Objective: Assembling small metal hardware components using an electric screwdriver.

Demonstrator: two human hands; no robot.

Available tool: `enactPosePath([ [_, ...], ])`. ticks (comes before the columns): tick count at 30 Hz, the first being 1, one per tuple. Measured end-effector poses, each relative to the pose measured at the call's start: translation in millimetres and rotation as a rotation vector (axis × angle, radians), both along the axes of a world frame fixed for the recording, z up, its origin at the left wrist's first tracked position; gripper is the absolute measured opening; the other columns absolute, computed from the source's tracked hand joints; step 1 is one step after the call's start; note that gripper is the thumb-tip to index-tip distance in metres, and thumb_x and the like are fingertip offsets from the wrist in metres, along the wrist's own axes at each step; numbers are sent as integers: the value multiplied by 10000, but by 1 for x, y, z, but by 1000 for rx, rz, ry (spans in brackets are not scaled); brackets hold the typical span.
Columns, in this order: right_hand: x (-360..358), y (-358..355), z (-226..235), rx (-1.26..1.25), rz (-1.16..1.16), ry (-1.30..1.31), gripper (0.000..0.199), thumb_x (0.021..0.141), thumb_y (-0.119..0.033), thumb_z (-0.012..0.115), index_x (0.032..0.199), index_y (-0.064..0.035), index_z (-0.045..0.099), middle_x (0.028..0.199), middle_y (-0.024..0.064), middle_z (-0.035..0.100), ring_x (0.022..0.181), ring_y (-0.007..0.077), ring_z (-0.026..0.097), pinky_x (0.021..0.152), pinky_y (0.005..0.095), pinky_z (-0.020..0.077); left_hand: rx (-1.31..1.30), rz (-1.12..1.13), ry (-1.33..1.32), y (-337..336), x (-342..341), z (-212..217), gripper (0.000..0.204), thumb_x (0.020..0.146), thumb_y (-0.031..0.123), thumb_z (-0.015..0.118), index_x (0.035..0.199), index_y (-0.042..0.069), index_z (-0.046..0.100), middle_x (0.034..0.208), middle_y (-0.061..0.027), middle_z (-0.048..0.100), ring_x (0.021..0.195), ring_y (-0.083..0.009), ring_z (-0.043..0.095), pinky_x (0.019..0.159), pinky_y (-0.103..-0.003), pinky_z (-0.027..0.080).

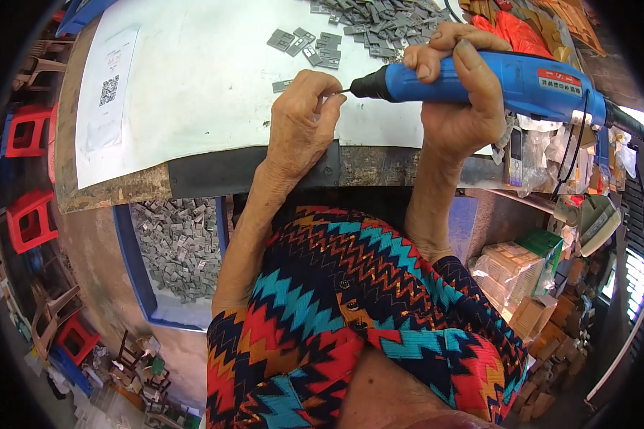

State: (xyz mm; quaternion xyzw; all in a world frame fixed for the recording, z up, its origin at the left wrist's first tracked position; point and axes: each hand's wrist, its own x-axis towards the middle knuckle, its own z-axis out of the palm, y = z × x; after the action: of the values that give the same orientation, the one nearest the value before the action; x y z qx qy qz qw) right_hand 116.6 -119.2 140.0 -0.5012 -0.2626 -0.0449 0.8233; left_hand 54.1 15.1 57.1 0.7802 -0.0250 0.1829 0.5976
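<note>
My right hand is wrapped round a blue electric screwdriver held sideways above the worktable. Its black nose and thin bit point left, toward my left hand. The thumb and fingers of that hand are pinched together at the bit's tip; whatever sits between them is hidden. One small grey part lies on the white sheet just behind the left hand. Farther back there is a loose group of grey rectangular parts, and beyond it a large heap of similar parts.
White sheeting covers the worktable, with a printed paper on its left. Below the front edge, a blue bin holds many small grey parts. Red stools stand at left. Cartons and a plastic crate crowd the lower right.
</note>
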Motion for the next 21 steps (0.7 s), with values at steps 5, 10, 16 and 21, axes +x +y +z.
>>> enactPosePath([
  [5,-2,2,1,12,-42,50,204,759,-50,476,954,-29,528,844,159,536,580,186,523,655,413,412,0,-6,3,0,0,0,79,740,3,581,811,-8,549,769,-100,543,585,-182,528,509,-286,431],
  [10,-1,0,-1,18,-40,47,204,762,-52,480,958,-23,529,842,157,537,579,190,523,652,411,409,9,-3,-2,-1,0,-1,75,743,-2,577,812,-12,550,777,-103,545,601,-190,544,515,-284,438],
  [16,-1,-2,-1,15,-34,30,199,761,-51,481,949,-18,536,835,160,536,578,192,519,650,413,406,15,-8,-10,-1,-1,-2,85,743,-4,581,823,-12,553,785,-105,548,605,-195,547,521,-281,445],
  [21,-2,-3,1,38,-29,52,197,766,-52,478,951,-13,534,833,161,532,589,199,517,655,419,401,6,-6,9,0,-3,0,125,739,0,590,858,-11,555,782,-104,546,605,-183,539,519,-274,444],
])
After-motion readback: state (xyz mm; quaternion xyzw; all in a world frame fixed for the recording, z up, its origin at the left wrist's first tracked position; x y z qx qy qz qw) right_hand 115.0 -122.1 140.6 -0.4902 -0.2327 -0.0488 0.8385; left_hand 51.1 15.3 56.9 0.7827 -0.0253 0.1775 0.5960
